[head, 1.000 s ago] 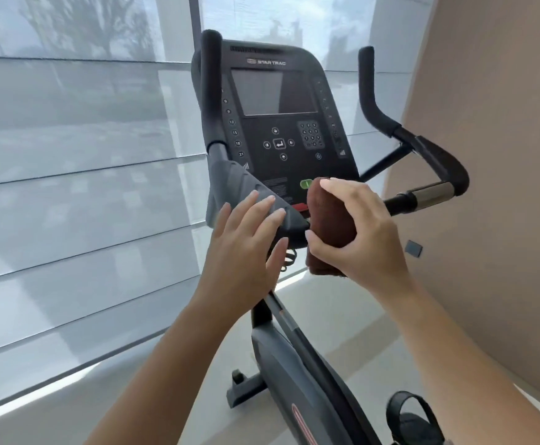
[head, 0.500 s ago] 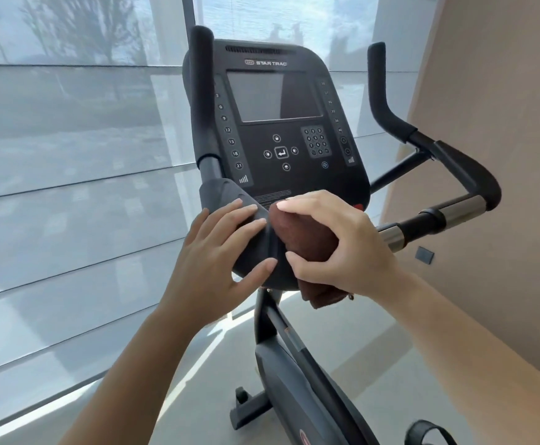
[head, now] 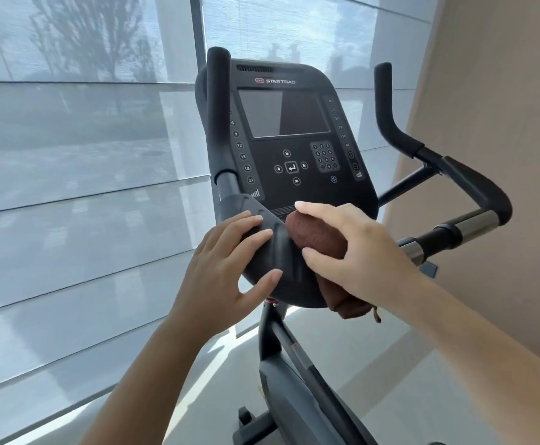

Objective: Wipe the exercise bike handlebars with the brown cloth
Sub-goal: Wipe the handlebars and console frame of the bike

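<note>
1. The left hand (head: 227, 277) reaches in from the lower left, forearm angled up and to the right. Its fingers (head: 256, 234) lie nearly straight and slightly spread over the top of the dark moulded centre pad (head: 281, 252) of the handlebars (head: 474, 187). The thumb is extended against the pad's near edge.
2. The right hand (head: 358, 252) enters from the lower right, wrist bent inward. Its fingers are curled over a bunched brown cloth (head: 317, 234), with the index finger laid across the top and the thumb pressing the near side.
3. The cloth is held against the right part of the centre pad, just below the console (head: 288, 139) and just beside the left hand's fingertips. Its lower end hangs below the pad, and a small loop dangles from that end.
4. Count of task items: one exercise bike (head: 281, 380), one cloth, two hands.
5. Count of handlebar parts: two upright black grips, the left grip (head: 219, 123) and the right grip (head: 387, 104), one on each side of the console. There is one looped right-hand bar carrying two metallic sections (head: 475, 223).
6. The console count is one. It has a dark screen, a numeric keypad and an arrow-key cluster, and is marked STAR TRAC.
7. Surroundings: a translucent window blind (head: 69, 187) is on the left, a beige wall (head: 503, 91) on the right and a pale floor (head: 374, 364) beneath the bike.
</note>
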### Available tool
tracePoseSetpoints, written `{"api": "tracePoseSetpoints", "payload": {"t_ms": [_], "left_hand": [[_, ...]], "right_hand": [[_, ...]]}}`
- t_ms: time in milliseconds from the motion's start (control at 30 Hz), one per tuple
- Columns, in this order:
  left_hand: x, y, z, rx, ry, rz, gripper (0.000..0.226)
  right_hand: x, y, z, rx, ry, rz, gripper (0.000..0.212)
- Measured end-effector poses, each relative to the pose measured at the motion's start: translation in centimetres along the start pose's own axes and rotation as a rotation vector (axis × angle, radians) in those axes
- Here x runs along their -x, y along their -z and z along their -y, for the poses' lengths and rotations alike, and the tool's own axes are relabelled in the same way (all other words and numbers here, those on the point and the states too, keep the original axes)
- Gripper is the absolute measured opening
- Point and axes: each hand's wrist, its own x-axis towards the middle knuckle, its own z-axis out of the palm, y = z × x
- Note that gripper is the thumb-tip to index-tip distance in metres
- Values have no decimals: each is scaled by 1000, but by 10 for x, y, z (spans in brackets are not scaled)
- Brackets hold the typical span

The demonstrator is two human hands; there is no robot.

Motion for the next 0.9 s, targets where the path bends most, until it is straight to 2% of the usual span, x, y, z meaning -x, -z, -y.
{"api": "tracePoseSetpoints", "payload": {"t_ms": [133, 267, 300, 500, 633, 767, 900], "left_hand": [[1, 9, 11, -51, 7, 27, 51], [3, 13, 18, -31, -11, 23, 55], [4, 13, 19, 0, -21, 17, 56], [11, 12, 22, 84, -14, -66, 52], [10, 13, 24, 62, -21, -70, 52], [11, 13, 21, 46, 0, -61, 56], [14, 9, 19, 54, -1, -84, 57]], "right_hand": [[-42, 4, 4, -103, 96, -112, 53], [-66, -21, 20, -74, 162, 212, 57], [-64, -23, 17, -73, 162, 239, 58], [-15, 2, -7, -110, 177, 185, 54], [-43, -13, 9, -112, 185, 80, 48], [-72, -23, 21, -162, 143, 165, 49], [-19, 2, -4, -138, 172, 202, 52]]}}
